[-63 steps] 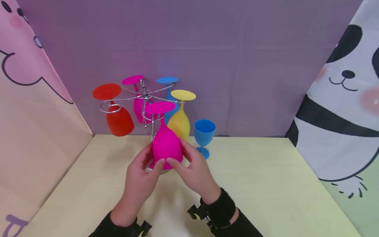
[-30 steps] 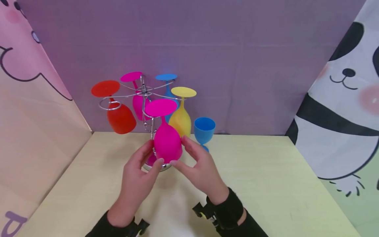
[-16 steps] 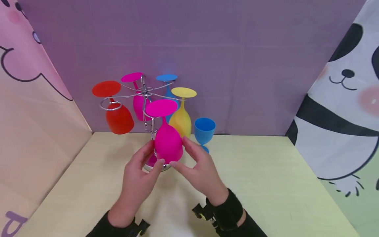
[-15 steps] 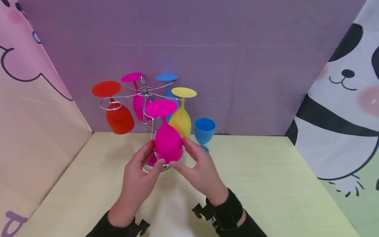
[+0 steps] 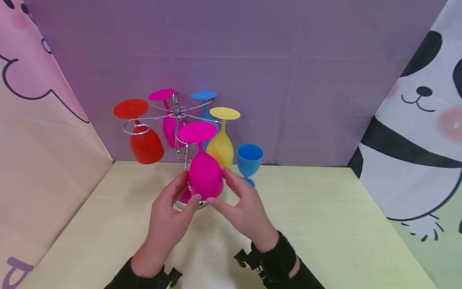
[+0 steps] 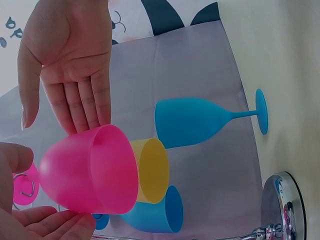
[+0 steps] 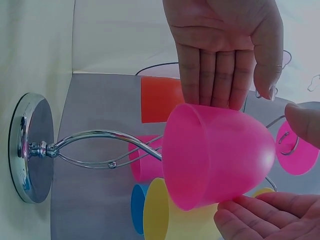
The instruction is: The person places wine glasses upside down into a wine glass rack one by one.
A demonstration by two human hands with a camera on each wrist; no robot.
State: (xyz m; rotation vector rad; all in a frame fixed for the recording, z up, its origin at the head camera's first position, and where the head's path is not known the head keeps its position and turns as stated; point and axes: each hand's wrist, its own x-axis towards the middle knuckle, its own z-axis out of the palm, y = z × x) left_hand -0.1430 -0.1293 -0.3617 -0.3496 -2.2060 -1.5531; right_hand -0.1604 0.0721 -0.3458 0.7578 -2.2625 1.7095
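A magenta plastic goblet [image 5: 205,176] hangs upside down at the front of a chrome rack [image 5: 176,113], its flat foot up and its bowl down. My left hand [image 5: 169,214] is at the bowl's left side, and my right hand [image 5: 249,210] is at its right. In both wrist views the fingers lie nearly straight, with fingertips right at the bowl and palms facing it. The thumbs stand apart from the fingers, near the rim in the head view. Red [image 5: 146,146], yellow [image 5: 221,146], blue [image 5: 204,95] and a second magenta goblet [image 5: 161,94] hang inverted around the rack.
A blue goblet [image 5: 250,158] stands upright on the pale table [image 5: 325,224], right of the rack. The rack's round chrome base [image 7: 35,150] rests on the table below the front goblet. A purple backdrop [image 5: 288,80] rises behind, with printed cloth panels at both sides.
Since the earliest frame, my hands have loosened slightly from the front goblet, the thumbs sliding down off its bowl and apart. Over the last second both hands have stayed nearly still.
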